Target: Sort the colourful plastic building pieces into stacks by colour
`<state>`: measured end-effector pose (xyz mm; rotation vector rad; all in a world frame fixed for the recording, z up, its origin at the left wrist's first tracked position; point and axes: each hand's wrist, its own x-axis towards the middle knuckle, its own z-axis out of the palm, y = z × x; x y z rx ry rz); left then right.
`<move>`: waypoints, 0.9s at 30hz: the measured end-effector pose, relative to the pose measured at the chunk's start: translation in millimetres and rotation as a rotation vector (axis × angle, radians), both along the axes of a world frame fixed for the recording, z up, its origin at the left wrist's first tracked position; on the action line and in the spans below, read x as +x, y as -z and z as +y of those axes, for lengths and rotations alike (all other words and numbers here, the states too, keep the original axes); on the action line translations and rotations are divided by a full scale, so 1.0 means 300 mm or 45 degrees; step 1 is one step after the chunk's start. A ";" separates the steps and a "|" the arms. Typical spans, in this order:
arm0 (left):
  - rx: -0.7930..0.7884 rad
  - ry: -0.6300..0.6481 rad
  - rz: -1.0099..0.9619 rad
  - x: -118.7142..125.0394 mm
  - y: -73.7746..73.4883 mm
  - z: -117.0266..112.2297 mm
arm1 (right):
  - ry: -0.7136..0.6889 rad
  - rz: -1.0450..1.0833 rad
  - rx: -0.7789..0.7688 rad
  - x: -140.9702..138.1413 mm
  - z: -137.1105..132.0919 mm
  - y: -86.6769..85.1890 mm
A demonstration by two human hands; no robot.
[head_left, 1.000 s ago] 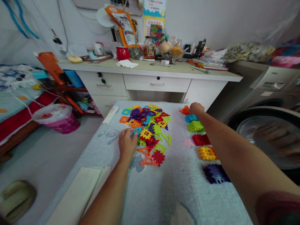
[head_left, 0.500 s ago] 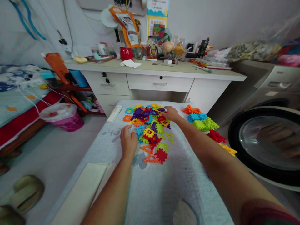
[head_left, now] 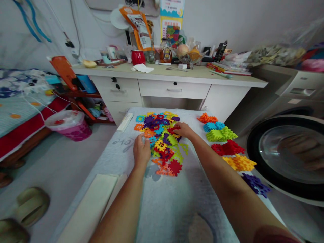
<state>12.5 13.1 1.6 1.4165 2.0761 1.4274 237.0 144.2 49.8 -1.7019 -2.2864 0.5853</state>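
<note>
A mixed pile of flat, notched plastic building pieces [head_left: 160, 129] in several colours lies on the cloth-covered table. At the pile's right side my right hand [head_left: 184, 130] has its fingers curled down, pinching at a red building piece [head_left: 173, 129]. My left hand [head_left: 141, 150] rests at the pile's left edge, thumb and fingers apart, holding nothing, close to an orange building piece [head_left: 149, 134]. Along the table's right edge run single-colour heaps: orange [head_left: 207, 118], blue [head_left: 213, 126], green [head_left: 221, 134], red [head_left: 229, 147], yellow [head_left: 240, 162] and purple [head_left: 256, 185].
A white box-like strip [head_left: 125, 122] lies at the table's far left corner, and a pale board [head_left: 88, 209] along the near left. Behind stands a cluttered white desk [head_left: 174, 81]. A washing machine [head_left: 291, 145] is on the right, a pink bin [head_left: 73, 126] on the left.
My right hand has left a purple piece at the pile's far right and drawn slightly nearer, to a red piece. My left hand has barely moved. The view has shifted slightly, showing more right-edge heaps.
</note>
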 end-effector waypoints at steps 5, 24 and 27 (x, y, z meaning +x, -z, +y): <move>-0.072 0.025 0.013 0.003 0.000 -0.002 | -0.226 0.118 -0.165 0.022 -0.002 -0.056; -0.130 0.068 0.190 0.016 -0.029 -0.009 | 0.063 -0.192 -0.001 -0.136 0.149 0.010; -0.139 0.076 0.195 0.018 -0.030 -0.011 | -0.049 -0.151 0.015 -0.101 0.089 0.003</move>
